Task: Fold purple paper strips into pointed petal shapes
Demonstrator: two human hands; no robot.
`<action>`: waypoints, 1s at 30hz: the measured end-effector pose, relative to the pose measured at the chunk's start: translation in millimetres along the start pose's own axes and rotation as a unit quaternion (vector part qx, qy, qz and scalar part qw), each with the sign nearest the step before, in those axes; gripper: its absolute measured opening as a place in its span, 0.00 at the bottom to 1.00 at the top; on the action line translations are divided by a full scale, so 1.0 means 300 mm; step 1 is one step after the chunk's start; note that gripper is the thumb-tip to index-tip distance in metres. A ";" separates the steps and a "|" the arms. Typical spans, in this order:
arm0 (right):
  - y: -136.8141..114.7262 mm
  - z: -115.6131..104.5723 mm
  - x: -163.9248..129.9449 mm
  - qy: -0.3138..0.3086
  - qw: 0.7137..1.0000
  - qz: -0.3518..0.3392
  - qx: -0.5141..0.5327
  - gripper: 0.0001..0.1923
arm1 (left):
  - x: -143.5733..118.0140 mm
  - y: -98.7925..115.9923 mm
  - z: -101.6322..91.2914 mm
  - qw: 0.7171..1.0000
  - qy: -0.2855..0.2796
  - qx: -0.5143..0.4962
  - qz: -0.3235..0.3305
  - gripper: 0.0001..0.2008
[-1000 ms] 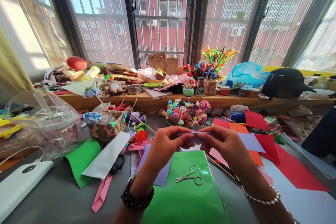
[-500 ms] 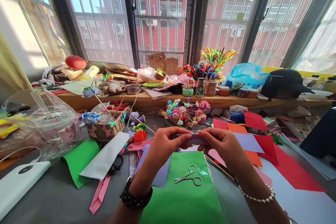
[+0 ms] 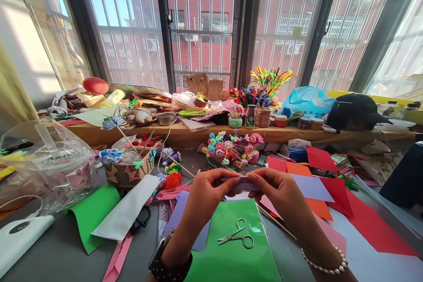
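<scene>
Your view has tipped so that everything sits lower in the picture than it did a second ago, while the counter (image 3: 66,251) itself looks unchanged: the green sheet (image 3: 231,255) lies flat right under your hands, with the small scissors (image 3: 237,236) on it in the same place as before. Red, orange and lilac papers (image 3: 317,189) fan out to your right, and the basket of paper flowers (image 3: 130,169) stands to your left.

Your hands have drawn a little closer together. Your left hand (image 3: 206,194) and right hand (image 3: 280,191) each pinch one end of the narrow lilac paper strip (image 3: 243,183), held level in the air above the far edge of the green sheet. Less of the strip shows between your fingertips than a second ago, which suggests you are folding or pressing it shorter.
</scene>
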State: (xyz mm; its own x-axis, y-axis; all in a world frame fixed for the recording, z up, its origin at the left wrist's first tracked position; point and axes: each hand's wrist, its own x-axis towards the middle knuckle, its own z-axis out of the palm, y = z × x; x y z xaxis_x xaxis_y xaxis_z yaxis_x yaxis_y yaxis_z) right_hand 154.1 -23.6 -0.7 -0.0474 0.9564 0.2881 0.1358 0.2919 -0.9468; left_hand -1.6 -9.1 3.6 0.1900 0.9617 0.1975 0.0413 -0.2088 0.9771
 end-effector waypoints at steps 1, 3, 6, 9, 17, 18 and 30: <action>0.000 0.000 0.001 -0.002 1.000 -0.005 -0.008 0.13 | -0.002 -0.002 0.004 1.000 0.002 0.006 0.006 0.07; -0.001 0.003 0.001 -0.005 0.999 -0.010 -0.034 0.13 | -0.005 -0.005 0.012 1.000 0.004 0.019 0.019 0.08; -0.003 0.011 -0.004 0.018 0.997 -0.009 -0.071 0.12 | -0.011 -0.005 0.018 0.999 0.010 0.028 0.031 0.08; -0.002 0.017 -0.009 0.032 0.997 -0.012 -0.070 0.11 | -0.015 0.006 0.011 1.000 -0.002 0.016 0.024 0.07; -0.006 0.013 -0.009 0.031 0.997 -0.018 -0.074 0.10 | -0.009 0.024 -0.015 0.999 -0.026 0.039 0.020 0.06; -0.008 0.013 -0.009 0.034 0.996 -0.019 -0.079 0.09 | -0.007 0.021 -0.016 0.999 -0.011 0.044 0.019 0.06; 0.018 -0.008 0.015 0.042 0.999 0.022 -0.018 0.11 | -0.001 0.011 -0.016 0.999 0.022 0.039 0.018 0.06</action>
State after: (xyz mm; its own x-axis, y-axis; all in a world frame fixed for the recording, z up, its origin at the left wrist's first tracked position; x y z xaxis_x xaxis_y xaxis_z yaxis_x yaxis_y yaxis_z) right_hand 156.9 -17.7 -4.1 0.0423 0.9651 0.2584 0.1719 0.2477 -0.9535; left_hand -6.3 -9.2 7.0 0.1494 0.9597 0.2382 0.1117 -0.2557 0.9603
